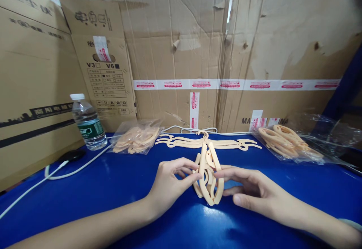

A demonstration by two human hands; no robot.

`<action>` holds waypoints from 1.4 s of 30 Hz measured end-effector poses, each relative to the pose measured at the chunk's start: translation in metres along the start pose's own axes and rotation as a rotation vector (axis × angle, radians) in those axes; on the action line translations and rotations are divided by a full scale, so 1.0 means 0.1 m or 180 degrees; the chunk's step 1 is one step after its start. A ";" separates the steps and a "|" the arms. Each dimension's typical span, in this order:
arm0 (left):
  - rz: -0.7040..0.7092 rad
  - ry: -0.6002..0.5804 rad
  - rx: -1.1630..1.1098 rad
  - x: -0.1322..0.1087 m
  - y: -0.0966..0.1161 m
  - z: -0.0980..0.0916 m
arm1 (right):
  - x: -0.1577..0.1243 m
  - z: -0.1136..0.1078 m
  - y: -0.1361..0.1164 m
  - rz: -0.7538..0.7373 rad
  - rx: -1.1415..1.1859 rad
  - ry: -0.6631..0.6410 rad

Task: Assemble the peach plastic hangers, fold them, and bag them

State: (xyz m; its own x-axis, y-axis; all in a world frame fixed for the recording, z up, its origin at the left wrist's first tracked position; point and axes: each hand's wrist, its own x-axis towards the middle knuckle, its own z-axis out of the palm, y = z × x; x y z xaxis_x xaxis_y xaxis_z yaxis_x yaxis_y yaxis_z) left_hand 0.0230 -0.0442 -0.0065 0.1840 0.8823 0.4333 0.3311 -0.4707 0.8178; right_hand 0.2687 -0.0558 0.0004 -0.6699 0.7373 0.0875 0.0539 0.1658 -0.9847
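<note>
A cream plastic folding hanger (217,195), folded up, stands in front of me with another folded piece close against its left side. My left hand (172,179) pinches its left arm between thumb and fingers. On the other side, my right hand (251,188) has its fingers apart; the index fingertip touches the hanger's right part and the thumb is away from it. Just behind lie several unfolded cream hangers (186,142), stacked with their hooks together.
Clear bags of folded hangers lie at left (135,139) and right (285,143). A water bottle (89,124), a black device (72,155) and a white cable (82,171) are at the left. Cardboard sheets (175,60) wall off the back of the blue table (135,219).
</note>
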 end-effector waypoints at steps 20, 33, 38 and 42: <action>0.0214 -0.0793 -0.0690 -0.03 0.01 0.02 | 0.01 -0.09 -0.05 -0.0098 0.0064 0.0094; 0.1143 -0.1199 0.1095 -0.08 0.03 -0.04 | 0.04 -0.33 -0.02 0.0418 -0.1625 0.0817; 0.1367 -0.1504 0.1535 -0.13 0.06 -0.03 | -0.01 -0.28 -0.04 0.0118 -0.2464 0.0443; 0.1539 -0.1429 0.1711 -0.14 0.06 -0.02 | -0.02 -0.27 -0.05 0.0119 -0.2713 0.0220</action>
State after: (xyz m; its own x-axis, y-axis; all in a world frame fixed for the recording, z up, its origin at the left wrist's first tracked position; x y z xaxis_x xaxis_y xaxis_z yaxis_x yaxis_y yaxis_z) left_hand 0.0203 -0.0597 -0.0073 0.7306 0.5502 0.4044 0.4952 -0.8347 0.2411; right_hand 0.2897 -0.0409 0.0087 -0.6114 0.7858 0.0934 0.6320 0.5560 -0.5398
